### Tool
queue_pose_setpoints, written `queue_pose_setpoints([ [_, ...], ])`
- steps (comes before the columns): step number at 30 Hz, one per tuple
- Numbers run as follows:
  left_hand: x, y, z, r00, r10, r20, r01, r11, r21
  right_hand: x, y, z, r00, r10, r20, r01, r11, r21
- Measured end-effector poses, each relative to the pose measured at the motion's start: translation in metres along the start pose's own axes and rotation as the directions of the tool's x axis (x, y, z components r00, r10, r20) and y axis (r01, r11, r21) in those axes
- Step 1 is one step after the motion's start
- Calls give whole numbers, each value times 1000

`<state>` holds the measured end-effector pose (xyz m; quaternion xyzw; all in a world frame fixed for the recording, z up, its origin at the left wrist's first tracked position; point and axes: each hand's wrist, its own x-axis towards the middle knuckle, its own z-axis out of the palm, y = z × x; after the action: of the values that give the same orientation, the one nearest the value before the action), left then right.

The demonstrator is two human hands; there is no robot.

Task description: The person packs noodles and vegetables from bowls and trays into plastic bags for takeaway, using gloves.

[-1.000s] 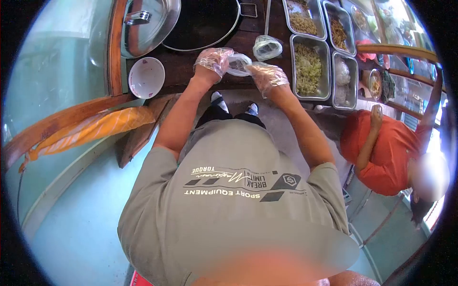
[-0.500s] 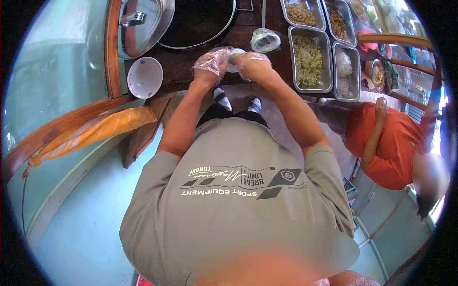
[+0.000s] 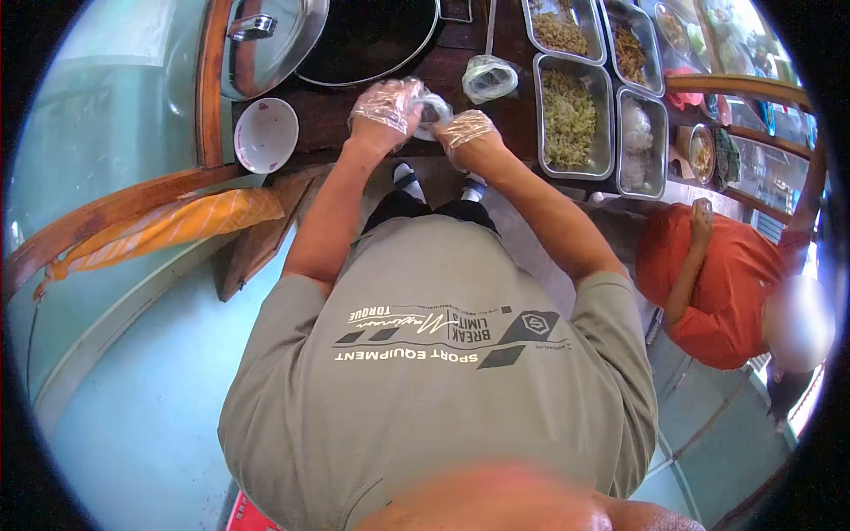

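My left hand (image 3: 386, 117) and my right hand (image 3: 471, 140) both wear clear plastic gloves over the dark wooden counter. Between them is a translucent, rounded plastic piece, perhaps a small bag (image 3: 432, 112), with an opening facing up. My left fingers close around its left side, while my right fingertips pinch its right edge. What it contains, if anything, I cannot make out. Just beyond my right hand lies a plastic-covered round scoop (image 3: 490, 80) with a long handle. A white bowl (image 3: 266, 134) with reddish specks stands to the left.
A large dark pot (image 3: 367, 40) and a glass lid (image 3: 297, 44) are at the back left. Metal trays on the right hold chopped greens (image 3: 571, 115), brown crumbs (image 3: 560, 31) and other food. An orange cloth (image 3: 177, 232) hangs left. A person in red (image 3: 708, 288) is at right.
My hands have moved slightly apart, and the plastic piece between them now shows a rounder opening. The right hand has shifted a little lower.
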<state>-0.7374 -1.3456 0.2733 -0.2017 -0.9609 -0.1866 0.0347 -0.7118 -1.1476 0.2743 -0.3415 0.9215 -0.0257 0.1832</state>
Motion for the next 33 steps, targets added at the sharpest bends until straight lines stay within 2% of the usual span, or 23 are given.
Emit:
queue_pose_setpoints([
  [1, 0, 4, -6, 994, 75, -82, -72, 997, 37, 0, 4, 1, 1000, -29, -8, 29, 1000, 0],
  [5, 18, 25, -11, 972, 169, 164, -184, 979, 86, -10, 11, -8, 996, -88, 3, 88, 996, 18],
  [8, 37, 23, 3, 908, 133, 397, -239, 943, 230, -14, 24, -9, 995, -92, 34, 88, 991, 104],
  [9, 39, 19, 8, 924, 155, 350, -236, 951, 200, -16, 28, -6, 995, -93, 48, 85, 985, 148],
  [12, 41, 28, -2, 937, 8, 349, -49, 993, 110, -27, 38, -8, 993, -117, 5, 115, 980, 164],
  [16, 33, 27, 10, 954, -1, 301, -27, 996, 89, -29, 44, 6, 994, -111, -9, 111, 984, 142],
  [17, 33, 30, 9, 928, -81, 365, 43, 993, 112, -31, 44, 0, 994, -110, -12, 110, 984, 137],
  [18, 28, 33, 7, 950, -79, 302, 69, 997, 45, -34, 44, -4, 994, -109, -15, 110, 985, 132],
  [20, 15, 37, -2, 981, -91, 173, 108, 990, -89, -37, 50, 20, 959, -104, -262, 157, 969, 189],
  [21, 13, 41, -6, 960, -162, 228, 167, 986, -6, -36, 54, 33, 919, -95, -383, 187, 959, 211],
  [24, -12, 45, -7, 937, -312, 160, 327, 941, -82, -40, 50, 23, 965, -41, -258, 99, 971, 217],
  [28, -26, 53, 21, 844, -502, 188, 522, 850, -73, -40, 44, 30, 953, -20, -304, 104, 959, 263],
  [29, -25, 58, 25, 779, -582, 232, 603, 797, -24, -40, 42, 29, 941, -20, -336, 116, 956, 268],
  [31, -29, 58, 28, 802, -552, 228, 591, 790, -164, -44, 39, 25, 916, -15, -402, 135, 953, 272],
  [33, -36, 52, 43, 852, -497, 166, 523, 799, -296, -45, 34, 17, 928, 29, -372, 96, 945, 313],
])
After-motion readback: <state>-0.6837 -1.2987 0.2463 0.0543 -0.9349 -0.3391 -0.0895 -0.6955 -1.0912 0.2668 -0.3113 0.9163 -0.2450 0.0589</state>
